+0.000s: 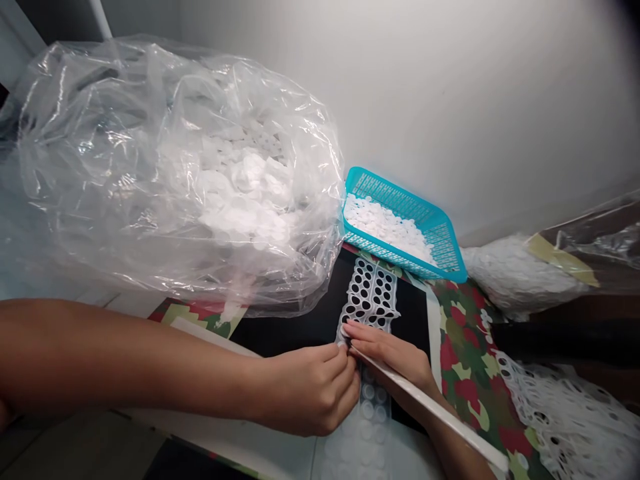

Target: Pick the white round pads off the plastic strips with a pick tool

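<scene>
A translucent white strip with rows of round holes (373, 287) lies on a black mat (295, 335). Below my hands the strip continues with white round discs (369, 408) on it. My left hand (320, 390) is closed, its fingertips pinched at the strip's left edge; what they grip is too small to make out. My right hand (393, 353) lies across the strip, fingers stretched out and close together, their tips by a small white disc (345, 331). A long thin white bar (440, 408) runs from the fingertips over my right wrist; the right thumb is hidden.
A large clear plastic bag (165, 193) of white pieces fills the left. A turquoise basket (455, 247) with many small white discs stands by the wall. On the right, a patterned cloth (463, 333), a filled bag (520, 270) and a heap of perforated strips (585, 420).
</scene>
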Demonstrator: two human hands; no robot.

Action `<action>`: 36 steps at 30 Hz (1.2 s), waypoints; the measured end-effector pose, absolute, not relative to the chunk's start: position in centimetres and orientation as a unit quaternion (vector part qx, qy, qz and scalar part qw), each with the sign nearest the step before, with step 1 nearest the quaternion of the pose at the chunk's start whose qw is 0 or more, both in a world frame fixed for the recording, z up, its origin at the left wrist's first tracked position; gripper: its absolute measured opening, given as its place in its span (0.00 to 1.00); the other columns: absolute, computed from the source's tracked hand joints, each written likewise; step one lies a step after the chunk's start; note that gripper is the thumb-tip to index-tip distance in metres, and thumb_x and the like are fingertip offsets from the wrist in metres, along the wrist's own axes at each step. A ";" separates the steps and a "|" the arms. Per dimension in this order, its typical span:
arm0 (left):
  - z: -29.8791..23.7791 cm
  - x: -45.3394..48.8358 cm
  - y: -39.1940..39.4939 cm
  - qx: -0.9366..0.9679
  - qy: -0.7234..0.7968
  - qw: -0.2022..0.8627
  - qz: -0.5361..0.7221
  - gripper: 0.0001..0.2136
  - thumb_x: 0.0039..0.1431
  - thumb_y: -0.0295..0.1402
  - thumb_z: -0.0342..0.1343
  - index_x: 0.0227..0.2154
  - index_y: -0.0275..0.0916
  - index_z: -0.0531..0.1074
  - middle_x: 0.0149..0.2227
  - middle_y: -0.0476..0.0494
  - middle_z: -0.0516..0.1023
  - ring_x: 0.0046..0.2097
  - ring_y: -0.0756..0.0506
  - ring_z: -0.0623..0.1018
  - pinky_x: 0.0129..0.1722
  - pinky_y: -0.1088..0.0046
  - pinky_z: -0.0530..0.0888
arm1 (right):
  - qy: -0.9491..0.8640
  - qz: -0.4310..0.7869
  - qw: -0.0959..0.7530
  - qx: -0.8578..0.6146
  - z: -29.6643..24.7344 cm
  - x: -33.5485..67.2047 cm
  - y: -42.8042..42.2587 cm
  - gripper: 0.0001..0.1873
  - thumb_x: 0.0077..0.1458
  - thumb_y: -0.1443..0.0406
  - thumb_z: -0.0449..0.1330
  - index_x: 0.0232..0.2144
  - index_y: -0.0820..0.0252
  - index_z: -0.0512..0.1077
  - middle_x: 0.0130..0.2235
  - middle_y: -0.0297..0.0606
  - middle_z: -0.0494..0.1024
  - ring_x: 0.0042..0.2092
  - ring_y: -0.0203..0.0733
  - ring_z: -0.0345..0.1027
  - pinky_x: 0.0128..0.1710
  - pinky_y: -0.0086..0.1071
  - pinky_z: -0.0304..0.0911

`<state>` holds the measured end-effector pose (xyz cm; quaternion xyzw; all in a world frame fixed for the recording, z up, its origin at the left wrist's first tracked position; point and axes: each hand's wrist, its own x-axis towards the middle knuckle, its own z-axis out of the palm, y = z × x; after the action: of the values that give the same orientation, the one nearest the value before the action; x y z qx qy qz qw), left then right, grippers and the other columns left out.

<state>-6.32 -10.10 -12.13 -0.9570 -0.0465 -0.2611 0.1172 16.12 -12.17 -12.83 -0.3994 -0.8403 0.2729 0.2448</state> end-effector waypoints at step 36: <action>-11.5 -6.4 -10.3 -0.959 -0.045 0.137 -0.246 0.13 0.58 0.28 0.47 0.39 0.27 0.74 0.40 0.27 0.78 0.41 0.39 0.78 0.39 0.64 0.72 | -0.837 0.135 0.328 -0.416 -12.0 13.9 -12.0 0.20 0.59 0.72 0.52 0.51 0.55 0.69 0.52 0.41 0.74 0.51 0.43 0.70 0.50 0.37 0.70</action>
<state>-6.36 -10.31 -11.49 -0.9585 -0.0449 -0.2458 0.1370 13.91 -11.97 -12.02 -0.4160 -0.8372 0.1347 0.3283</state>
